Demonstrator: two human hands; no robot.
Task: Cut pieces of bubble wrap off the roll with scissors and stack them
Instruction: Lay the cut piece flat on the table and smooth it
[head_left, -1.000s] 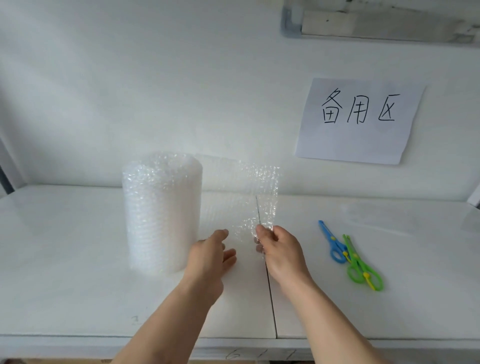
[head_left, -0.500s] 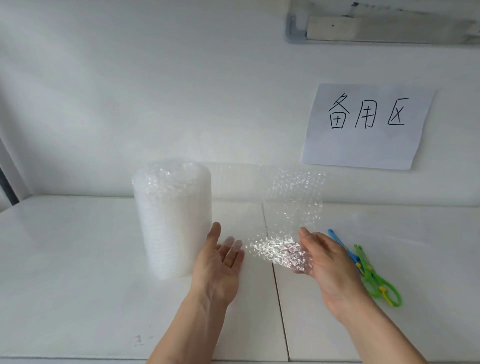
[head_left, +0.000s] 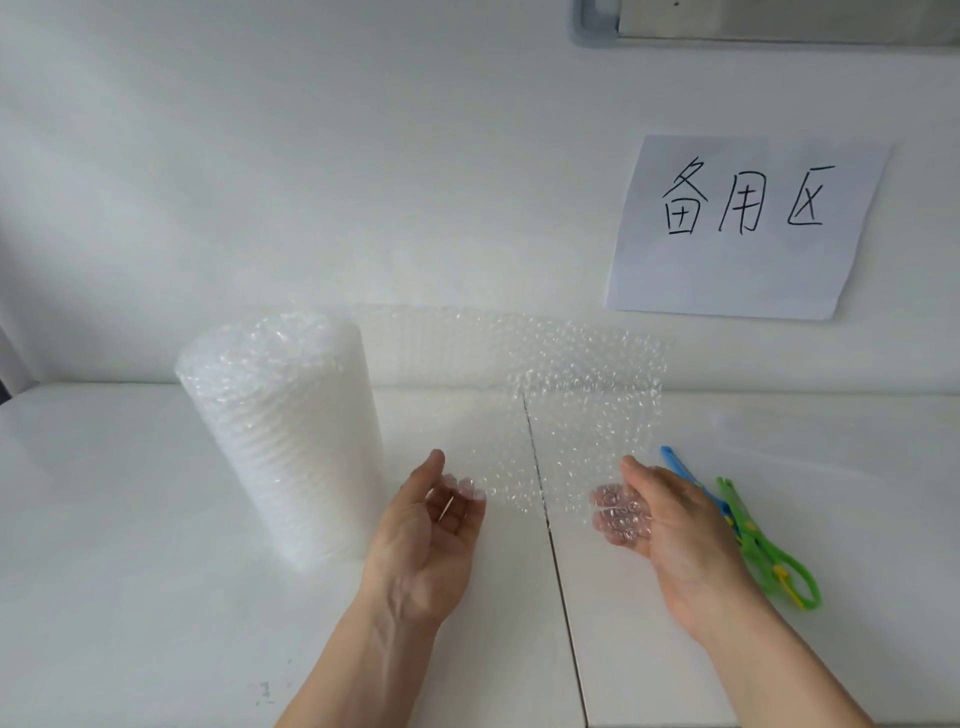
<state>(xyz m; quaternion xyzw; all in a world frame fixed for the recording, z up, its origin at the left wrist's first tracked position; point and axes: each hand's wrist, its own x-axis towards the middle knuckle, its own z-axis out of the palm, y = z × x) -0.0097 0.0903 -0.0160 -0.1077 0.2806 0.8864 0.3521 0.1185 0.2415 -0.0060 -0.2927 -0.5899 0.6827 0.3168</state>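
A fat roll of clear bubble wrap (head_left: 280, 436) stands upright on the white table at the left. A loose sheet of bubble wrap (head_left: 571, 395) runs from the roll to the right, held up above the table. My left hand (head_left: 431, 535) holds the sheet's lower edge just right of the roll, thumb in front and fingers behind. My right hand (head_left: 675, 530) pinches the sheet's lower right end the same way. Blue scissors (head_left: 675, 462) and green scissors (head_left: 763, 551) lie on the table just right of my right hand, partly hidden by it.
A paper sign (head_left: 748, 223) with handwritten characters hangs on the white wall at the back right. A dark seam (head_left: 561, 571) splits the white table (head_left: 130, 519) between my hands. A grey fixture sits at the top right.
My right hand has drawn the sheet's end to the right, so more wrap is unrolled and spread. My left hand stays by the roll, its fingers now behind the sheet.
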